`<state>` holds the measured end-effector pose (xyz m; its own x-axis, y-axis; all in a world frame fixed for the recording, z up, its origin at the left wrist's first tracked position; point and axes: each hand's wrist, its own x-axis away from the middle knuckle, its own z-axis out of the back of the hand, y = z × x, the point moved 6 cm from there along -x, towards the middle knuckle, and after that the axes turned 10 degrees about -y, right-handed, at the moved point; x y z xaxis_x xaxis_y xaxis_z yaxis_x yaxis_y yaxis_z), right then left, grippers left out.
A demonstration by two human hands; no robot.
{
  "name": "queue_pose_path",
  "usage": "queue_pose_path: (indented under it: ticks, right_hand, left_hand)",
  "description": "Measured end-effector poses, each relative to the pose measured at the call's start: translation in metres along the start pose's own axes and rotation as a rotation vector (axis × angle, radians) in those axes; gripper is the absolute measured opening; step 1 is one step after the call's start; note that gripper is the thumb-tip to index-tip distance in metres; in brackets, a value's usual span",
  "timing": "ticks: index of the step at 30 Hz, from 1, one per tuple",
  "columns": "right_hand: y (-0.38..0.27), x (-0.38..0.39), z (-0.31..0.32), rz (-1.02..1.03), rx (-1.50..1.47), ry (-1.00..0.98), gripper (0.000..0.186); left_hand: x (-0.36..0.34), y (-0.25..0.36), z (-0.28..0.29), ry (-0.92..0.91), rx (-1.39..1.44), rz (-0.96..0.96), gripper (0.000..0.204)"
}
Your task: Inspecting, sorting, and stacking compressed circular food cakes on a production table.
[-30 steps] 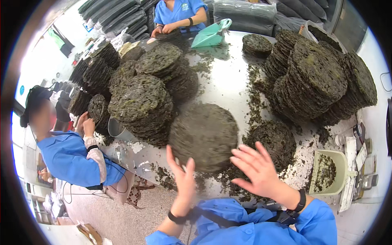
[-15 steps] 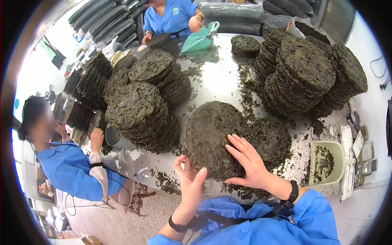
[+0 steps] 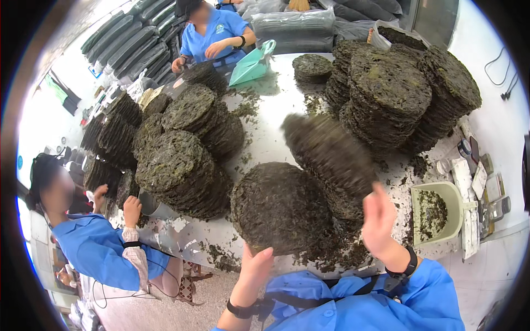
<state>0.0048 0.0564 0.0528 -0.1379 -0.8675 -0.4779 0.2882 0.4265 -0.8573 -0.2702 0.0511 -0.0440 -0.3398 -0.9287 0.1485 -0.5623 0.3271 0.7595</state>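
Note:
My left hand grips the near edge of a round, dark brown-green disc of dried, seaweed-like material, thumb visible and fingers partly hidden beneath it. Beyond and right of it, a second disc is tilted up and smeared by motion, with my right hand on its lower right edge, fingers raised. Another disc lies partly hidden under these. Loose dark flakes are scattered along the near edge of the white table.
Tall disc stacks stand left and right. A teal bag sits at the back, a pale dustpan at right. One co-worker works at the left, another across the table; a third is partly visible behind.
A disc has risen to a tilt toward the back right, with my right hand moving right along with it. My left hand now grips the front disc's near edge.

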Motion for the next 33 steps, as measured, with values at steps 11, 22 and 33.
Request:
queue_pose_path:
  ticks: [11,22,33]
  right_hand:
    - [0.063,0.046,-0.001,-0.735,-0.646,0.094,0.04]
    - [0.076,0.064,0.003,-0.749,-0.64,0.045,0.04]
    - [-0.02,0.021,0.123,-0.054,0.454,0.045,0.039]
  left_hand:
    - [0.001,-0.014,-0.011,-0.07,0.212,0.0,0.068]
    - [0.003,-0.029,-0.006,-0.015,0.177,-0.018,0.066]
    - [0.015,-0.071,-0.07,-0.034,-0.016,0.27,0.068]
